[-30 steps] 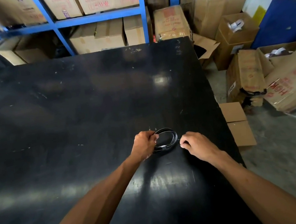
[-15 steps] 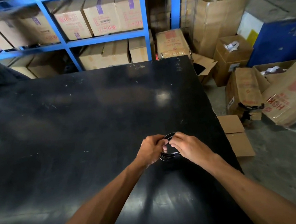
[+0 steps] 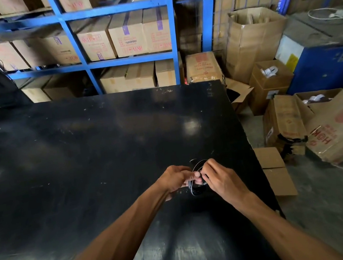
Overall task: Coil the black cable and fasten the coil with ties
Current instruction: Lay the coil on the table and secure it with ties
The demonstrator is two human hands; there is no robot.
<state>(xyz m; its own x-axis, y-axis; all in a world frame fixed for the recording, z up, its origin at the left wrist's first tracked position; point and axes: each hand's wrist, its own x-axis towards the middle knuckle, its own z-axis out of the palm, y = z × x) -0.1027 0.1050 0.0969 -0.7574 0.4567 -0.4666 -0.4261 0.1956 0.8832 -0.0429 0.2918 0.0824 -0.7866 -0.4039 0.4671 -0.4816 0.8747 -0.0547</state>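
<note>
A small coil of black cable (image 3: 196,189) is held upright just above the black table (image 3: 83,163), near its right edge. My left hand (image 3: 176,178) grips the coil's left side with fingers closed. My right hand (image 3: 221,177) pinches the coil's upper right part, fingertips meeting the left hand's. Much of the coil is hidden behind both hands. No tie can be made out among the fingers.
Blue shelving (image 3: 171,31) with cardboard boxes stands behind the table. More cardboard boxes (image 3: 283,128) lie on the floor to the right, one flat box (image 3: 275,170) close to the table's right edge. A blue cabinet (image 3: 328,65) stands at the far right.
The coil lay flat on the table with my right hand beside it. Both hands now hold it, lifted and tipped upright, and the view has tilted up.
</note>
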